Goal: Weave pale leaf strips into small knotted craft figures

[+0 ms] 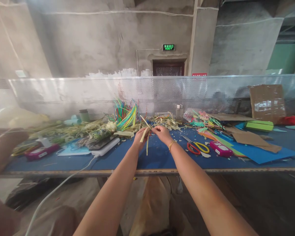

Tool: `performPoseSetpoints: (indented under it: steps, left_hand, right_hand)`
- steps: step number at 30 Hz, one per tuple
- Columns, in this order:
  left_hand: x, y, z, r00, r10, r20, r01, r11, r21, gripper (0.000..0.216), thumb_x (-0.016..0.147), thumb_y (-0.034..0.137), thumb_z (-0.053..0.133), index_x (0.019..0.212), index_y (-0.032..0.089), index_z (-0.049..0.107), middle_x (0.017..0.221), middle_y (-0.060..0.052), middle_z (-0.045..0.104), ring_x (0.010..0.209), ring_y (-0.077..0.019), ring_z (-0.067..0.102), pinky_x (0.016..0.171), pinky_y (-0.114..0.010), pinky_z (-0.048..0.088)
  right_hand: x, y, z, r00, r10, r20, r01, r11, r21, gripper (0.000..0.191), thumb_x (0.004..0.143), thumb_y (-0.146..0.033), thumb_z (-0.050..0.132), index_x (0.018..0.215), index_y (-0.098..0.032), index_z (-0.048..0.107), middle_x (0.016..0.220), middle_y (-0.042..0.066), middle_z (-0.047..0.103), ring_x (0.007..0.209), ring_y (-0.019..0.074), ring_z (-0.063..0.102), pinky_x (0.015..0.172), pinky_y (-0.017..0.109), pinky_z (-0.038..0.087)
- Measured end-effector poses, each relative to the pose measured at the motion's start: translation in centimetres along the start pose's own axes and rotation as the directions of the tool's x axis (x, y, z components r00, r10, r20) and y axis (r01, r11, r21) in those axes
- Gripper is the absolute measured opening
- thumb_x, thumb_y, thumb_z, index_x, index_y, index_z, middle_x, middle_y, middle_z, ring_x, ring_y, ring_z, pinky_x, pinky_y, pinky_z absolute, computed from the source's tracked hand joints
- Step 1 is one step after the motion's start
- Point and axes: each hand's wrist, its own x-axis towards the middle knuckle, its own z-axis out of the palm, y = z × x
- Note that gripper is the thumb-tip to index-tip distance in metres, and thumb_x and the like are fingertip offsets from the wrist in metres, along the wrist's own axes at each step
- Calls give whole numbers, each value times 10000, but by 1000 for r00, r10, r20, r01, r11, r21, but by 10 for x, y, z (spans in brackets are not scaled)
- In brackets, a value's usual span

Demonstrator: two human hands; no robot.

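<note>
Over the middle of the blue table, my left hand is closed around pale yellow-green strips, which look like husk or paper. One end sticks up above the fingers and two ends hang below. Close beside it, my right hand pinches at the same piece, with thumb and fingertips pressed together; exactly what lies between them is too small to make out. Behind my hands lies a heap of dry, straw-coloured scraps. To the right of my right hand are red-handled scissors and yellow-handled scissors.
Colourful thin sticks stand in a bundle at the back. A white power strip with its cable lies left, a magenta box right. Blue sheets, cardboard and a glass bottle are farther off. Another person's arm reaches in at left.
</note>
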Motion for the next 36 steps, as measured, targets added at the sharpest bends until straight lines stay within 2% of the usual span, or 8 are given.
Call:
performPoseSetpoints:
  steps: [3, 8, 15, 19, 27, 32, 36]
  left_hand:
    - [0, -1, -2, 999, 4, -31, -5, 1000, -17, 366, 564, 392, 812, 802, 154, 666, 682, -9, 639, 550, -84, 555, 478, -186, 356]
    - [3, -3, -4, 992, 49, -119, -41, 997, 70, 370, 550, 436, 818, 671, 152, 614, 594, 22, 557, 491, -58, 489, 425, -169, 278]
    - [2, -4, -2, 997, 53, -56, -44, 988, 150, 398, 561, 472, 816, 643, 152, 594, 551, 27, 522, 484, -61, 474, 447, -182, 311]
    - [2, -6, -3, 999, 40, 1, -39, 972, 233, 398, 532, 447, 845, 623, 147, 601, 522, 33, 513, 428, -39, 395, 430, -193, 271]
    - [4, -11, -7, 999, 46, 13, -48, 952, 301, 339, 574, 446, 803, 658, 140, 685, 549, -6, 572, 439, -59, 401, 448, -216, 268]
    - [4, -13, -8, 995, 98, 9, -95, 935, 341, 274, 584, 383, 786, 561, 146, 649, 506, -5, 558, 447, -73, 391, 461, -233, 261]
    - [3, -14, -8, 995, 104, 0, -97, 930, 355, 260, 588, 338, 782, 518, 149, 617, 473, 5, 524, 438, -77, 386, 463, -239, 263]
  right_hand:
    - [1, 2, 1, 1000, -8, 11, 7, 999, 31, 231, 768, -405, 606, 682, -191, 628, 649, -9, 624, 623, 132, 546, 652, 247, 424]
    - [0, 1, 2, 1000, -15, 24, 15, 1000, 19, 224, 767, -377, 591, 639, -195, 614, 613, -10, 612, 613, 132, 534, 630, 242, 406]
    - [-2, -3, 1, 1000, 23, -14, -23, 998, -64, 216, 763, -343, 578, 612, -195, 620, 564, -20, 585, 596, 129, 512, 602, 236, 372]
    - [-2, -3, 0, 1000, 28, -7, -28, 995, -95, 211, 761, -335, 571, 615, -192, 625, 562, -21, 583, 586, 127, 500, 597, 236, 363]
    - [-4, -6, -1, 999, 30, 17, -25, 976, -218, 181, 761, -301, 554, 639, -196, 638, 619, -14, 622, 621, 130, 524, 626, 241, 353]
    - [-7, -9, 1, 998, 36, 44, -20, 946, -325, 163, 749, -273, 568, 623, -197, 639, 644, -8, 641, 630, 130, 524, 630, 247, 330]
    - [-7, -7, 3, 997, 44, 60, -21, 942, -335, 146, 740, -260, 581, 628, -197, 651, 644, -10, 642, 627, 127, 515, 620, 244, 324]
